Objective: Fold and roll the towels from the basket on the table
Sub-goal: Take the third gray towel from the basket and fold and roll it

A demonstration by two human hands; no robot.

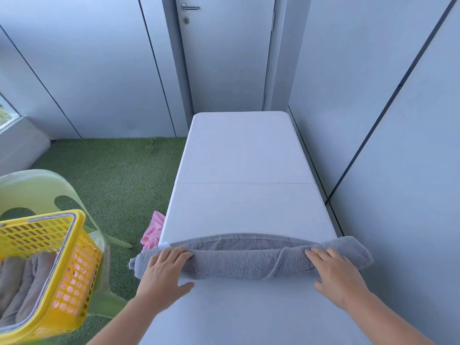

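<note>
A grey towel (249, 260) lies across the white table (244, 207), mostly rolled into a long roll, with a short flat strip still showing on its far side. Its ends hang a little past both table edges. My left hand (163, 270) rests palm down on the left part of the roll, fingers over its top. My right hand (334, 272) presses on the right part in the same way. A yellow basket (53, 265) at the lower left holds more grey towels (22, 282).
The basket stands on a pale green plastic chair (37, 188) left of the table. A pink cloth (153, 231) lies on the green turf beside the table's left edge. A grey wall runs close along the table's right side; a door is beyond its far end.
</note>
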